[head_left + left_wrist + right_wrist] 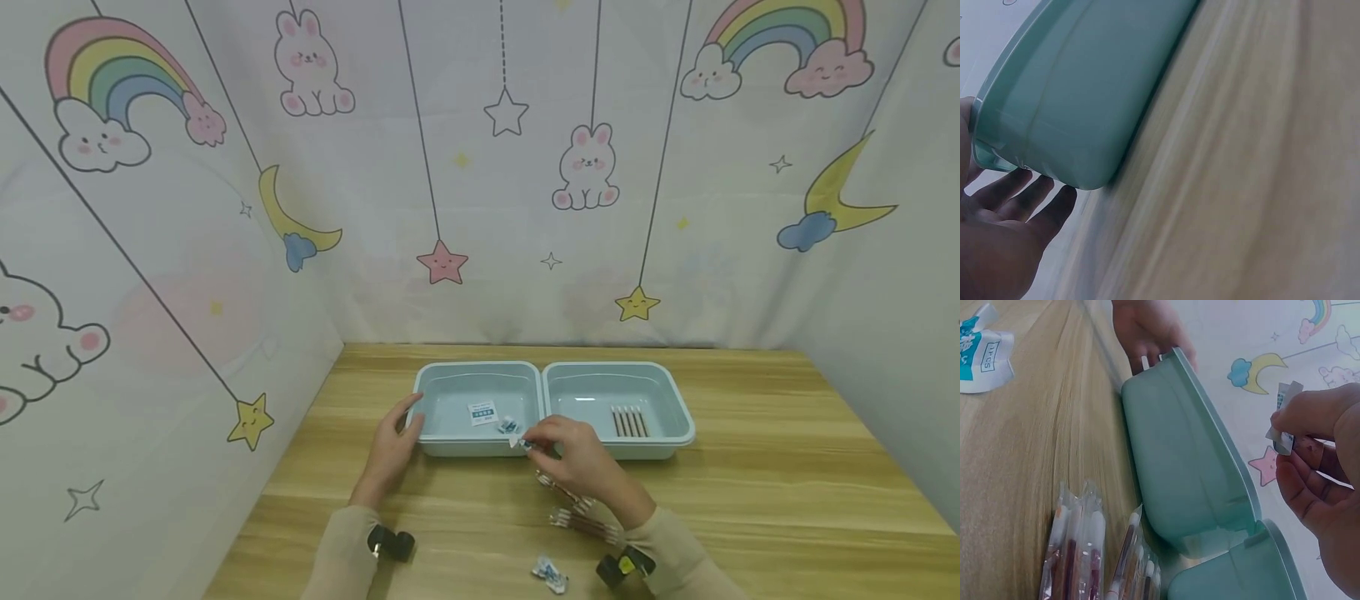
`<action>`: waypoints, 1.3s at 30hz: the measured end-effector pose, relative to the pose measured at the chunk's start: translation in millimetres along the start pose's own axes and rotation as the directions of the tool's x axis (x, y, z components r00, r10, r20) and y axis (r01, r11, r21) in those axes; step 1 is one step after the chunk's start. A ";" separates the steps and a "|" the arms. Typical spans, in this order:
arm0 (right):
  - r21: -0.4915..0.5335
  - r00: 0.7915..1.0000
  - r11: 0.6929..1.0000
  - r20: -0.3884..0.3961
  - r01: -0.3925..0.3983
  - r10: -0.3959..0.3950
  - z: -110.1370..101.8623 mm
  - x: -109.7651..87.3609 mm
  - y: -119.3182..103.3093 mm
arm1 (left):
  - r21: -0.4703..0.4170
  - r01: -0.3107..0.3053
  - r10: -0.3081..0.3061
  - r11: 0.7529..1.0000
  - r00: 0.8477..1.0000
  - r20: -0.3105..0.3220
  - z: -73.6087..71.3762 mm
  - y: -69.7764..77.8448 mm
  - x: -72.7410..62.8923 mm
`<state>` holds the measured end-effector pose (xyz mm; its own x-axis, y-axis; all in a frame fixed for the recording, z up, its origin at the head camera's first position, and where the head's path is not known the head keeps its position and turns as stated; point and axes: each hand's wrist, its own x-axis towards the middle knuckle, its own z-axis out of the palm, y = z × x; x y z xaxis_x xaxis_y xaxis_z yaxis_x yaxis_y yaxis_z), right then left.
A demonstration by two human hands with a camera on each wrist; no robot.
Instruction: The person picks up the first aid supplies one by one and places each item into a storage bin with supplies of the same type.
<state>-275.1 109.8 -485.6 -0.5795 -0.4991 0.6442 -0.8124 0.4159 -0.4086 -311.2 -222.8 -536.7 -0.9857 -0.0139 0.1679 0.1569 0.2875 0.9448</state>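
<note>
My left hand [390,450] holds the left end of a light blue plastic tray [442,396], thumb at the rim and fingers against the outer wall. Between thumb and fingertips, my right hand [585,458] pinches a small white-and-blue sachet [1283,419] just over the tray's front right rim. Inside that tray lie a flat white-and-blue sachet [483,413] and a crumpled one [509,426]. The adjoining right tray [585,387] contains a row of brown-stemmed, white-tipped swabs [629,422].
Below my right hand, two clear-wrapped bundles of swabs, a nearer one [585,525] and a farther one [558,487], lie on the wooden table [772,483]. Another crumpled sachet [551,575] is at the front. A patterned curtain [510,308] stands behind the trays.
</note>
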 end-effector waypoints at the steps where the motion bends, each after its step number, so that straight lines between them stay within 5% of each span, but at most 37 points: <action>1: -0.005 1.000 1.000 0.000 -0.014 0.014 0.0 0.3 -0.6 | -0.002 0.001 -0.001 1.000 1.000 0.000 0.0 0.0 -0.1; 39: -0.045 0.992 0.992 -0.055 -0.119 0.116 0.7 3.8 4.4 | 0.049 0.001 0.000 0.999 1.000 -0.025 0.1 3.5 1.1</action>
<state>-280.9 109.2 -485.4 -0.6656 -0.4044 0.6272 -0.7341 0.5059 -0.4529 -311.8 -221.8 -533.2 -0.9838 -0.0376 0.1753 0.1530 0.3339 0.9301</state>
